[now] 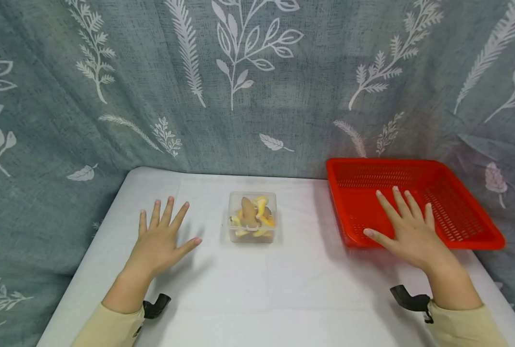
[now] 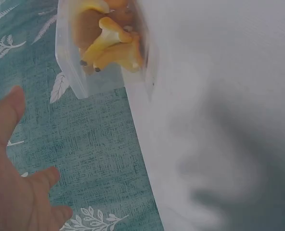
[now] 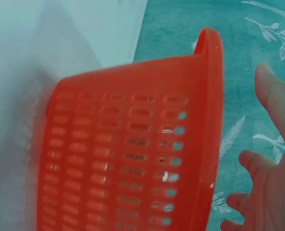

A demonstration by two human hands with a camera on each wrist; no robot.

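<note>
A small clear plastic box [image 1: 252, 236] stands on the white table, filled with several yellow and brown pieces [image 1: 249, 212] that look like toy fruit or mushrooms. To its left my left hand [image 1: 158, 248] hovers palm down with fingers spread, holding nothing. In the left wrist view the box [image 2: 101, 86] shows yellow pieces [image 2: 116, 53] with dark tips. My right hand [image 1: 413, 236], also spread and holding nothing, is over the near side of a red perforated basket [image 1: 469, 238]. The right wrist view shows that basket's slotted side [image 3: 128, 144] beside the right hand [image 3: 277, 192].
A white cloth covers the table [image 1: 283, 279]. Behind and at both sides hangs a green-blue leaf-patterned curtain [image 1: 283, 120]. The basket reaches over the table's right edge. Black wrist mounts [image 1: 156, 306] stick out from the cream sleeves [image 1: 110, 327].
</note>
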